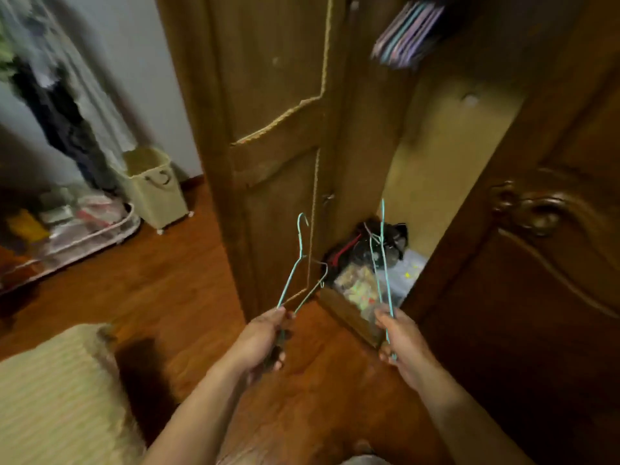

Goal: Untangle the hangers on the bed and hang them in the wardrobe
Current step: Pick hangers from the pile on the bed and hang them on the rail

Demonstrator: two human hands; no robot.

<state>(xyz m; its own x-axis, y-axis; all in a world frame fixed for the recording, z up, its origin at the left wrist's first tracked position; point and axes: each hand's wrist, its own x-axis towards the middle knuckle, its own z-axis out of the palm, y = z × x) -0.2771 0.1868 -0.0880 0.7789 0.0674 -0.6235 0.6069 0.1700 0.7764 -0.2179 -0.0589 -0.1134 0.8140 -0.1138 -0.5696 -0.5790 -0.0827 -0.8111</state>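
Observation:
My left hand (pixel 260 340) grips thin wire hangers (pixel 294 263), one turquoise with its hook pointing up and one grey beside it. My right hand (pixel 399 337) holds another bunch of turquoise and grey wire hangers (pixel 382 260), seen edge-on and upright. Both bunches are held in front of the open wooden wardrobe (pixel 432 156). Several coloured hangers (pixel 407 33) hang inside at the top. A corner of the bed (pixel 57 397) with its striped cover lies at the lower left.
The wardrobe's open door (pixel 268 112) stands between my hands and the room on the left; its carved right door (pixel 543 263) is close by. Dark clothes and bags (pixel 365 260) fill the wardrobe floor. A pale laundry basket (pixel 154 186) and a low cluttered rack (pixel 67 226) stand on the wooden floor.

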